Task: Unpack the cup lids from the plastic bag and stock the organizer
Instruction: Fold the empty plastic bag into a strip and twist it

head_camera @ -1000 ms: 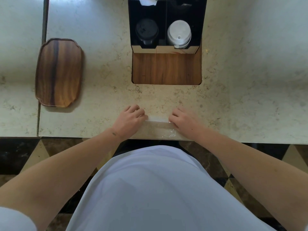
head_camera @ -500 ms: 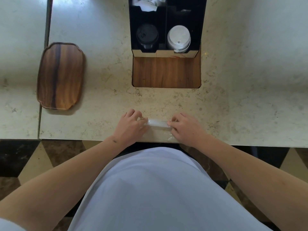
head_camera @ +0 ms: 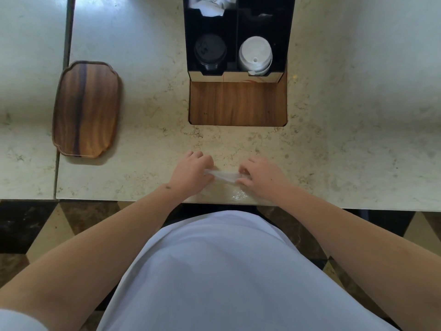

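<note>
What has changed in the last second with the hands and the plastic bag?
Both hands, left hand and right hand, went on folding the plastic bag into a narrower, thicker strip, which they pinch at its ends. The organizer, its black lids and white lids, and the wooden tray stayed put.

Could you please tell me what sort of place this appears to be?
Probably a café or hotel drinks station: a stone counter holds an organizer with black lids and white lids, beside a wooden tray.
</note>
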